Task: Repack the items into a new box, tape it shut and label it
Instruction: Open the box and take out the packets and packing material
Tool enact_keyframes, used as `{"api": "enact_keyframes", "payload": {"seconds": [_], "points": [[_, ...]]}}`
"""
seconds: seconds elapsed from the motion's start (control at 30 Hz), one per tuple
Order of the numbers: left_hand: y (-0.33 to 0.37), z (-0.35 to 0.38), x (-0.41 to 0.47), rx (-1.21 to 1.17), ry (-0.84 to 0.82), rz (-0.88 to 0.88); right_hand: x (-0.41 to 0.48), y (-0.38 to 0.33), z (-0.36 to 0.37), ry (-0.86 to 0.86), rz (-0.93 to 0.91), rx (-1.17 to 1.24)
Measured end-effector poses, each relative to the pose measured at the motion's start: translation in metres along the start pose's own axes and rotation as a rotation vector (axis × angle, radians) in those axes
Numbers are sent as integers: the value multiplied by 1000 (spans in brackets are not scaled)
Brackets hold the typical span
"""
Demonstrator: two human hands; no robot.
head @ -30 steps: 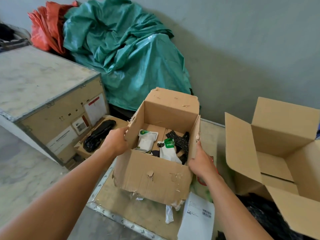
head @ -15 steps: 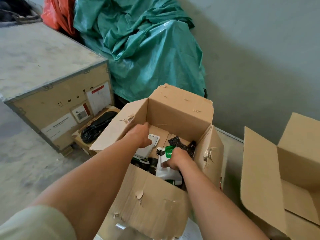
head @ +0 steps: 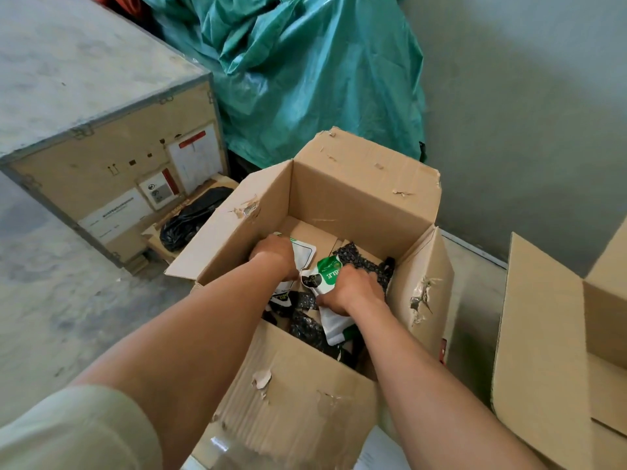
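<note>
torn open cardboard box (head: 356,184), white pouch (head: 304,254), white-green pouch (head: 328,275) and black bubble wrap (head: 360,258) inside, new box (head: 536,334) open at right

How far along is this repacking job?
Barely begun. The torn old box is open; the right hand grips a green-and-white pouch inside, the left hand touches a white pouch. Nothing visible has reached the new box; moving, taping and labelling remain.
</note>
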State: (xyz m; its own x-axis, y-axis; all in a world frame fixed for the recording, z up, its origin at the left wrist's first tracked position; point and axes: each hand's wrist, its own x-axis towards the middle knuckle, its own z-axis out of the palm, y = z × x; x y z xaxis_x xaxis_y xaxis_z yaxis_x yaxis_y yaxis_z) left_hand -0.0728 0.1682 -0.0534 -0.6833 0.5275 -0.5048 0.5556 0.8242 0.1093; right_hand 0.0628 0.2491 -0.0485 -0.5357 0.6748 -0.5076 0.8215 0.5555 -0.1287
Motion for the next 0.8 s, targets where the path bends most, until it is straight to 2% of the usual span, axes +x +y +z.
{"api": "enact_keyframes", "payload": {"seconds": [0.17, 0.4, 0.57, 0.63, 0.67, 0.73, 0.8], "points": [[1, 5, 3, -81, -13, -39, -4, 4, -4, -12, -35, 58], [-2, 8, 0, -168, 22, -42, -5, 7, -11, 92, -187, -106], [-8, 3, 0, -201, 23, -4, 3, 13, -9, 50, -367, -314], [-10, 3, -1, -201, 15, -1, 2, 11, -9, 87, -400, -266], [-11, 3, -1, -201, 13, 1, -1, 8, -8, 134, -352, -170], [-12, 3, 0, -199, 8, 4, -6, -3, -7, 210, -90, 150], [-12, 2, -1, -186, 1, 5, -9, -16, -1, 122, 194, 433]]}}
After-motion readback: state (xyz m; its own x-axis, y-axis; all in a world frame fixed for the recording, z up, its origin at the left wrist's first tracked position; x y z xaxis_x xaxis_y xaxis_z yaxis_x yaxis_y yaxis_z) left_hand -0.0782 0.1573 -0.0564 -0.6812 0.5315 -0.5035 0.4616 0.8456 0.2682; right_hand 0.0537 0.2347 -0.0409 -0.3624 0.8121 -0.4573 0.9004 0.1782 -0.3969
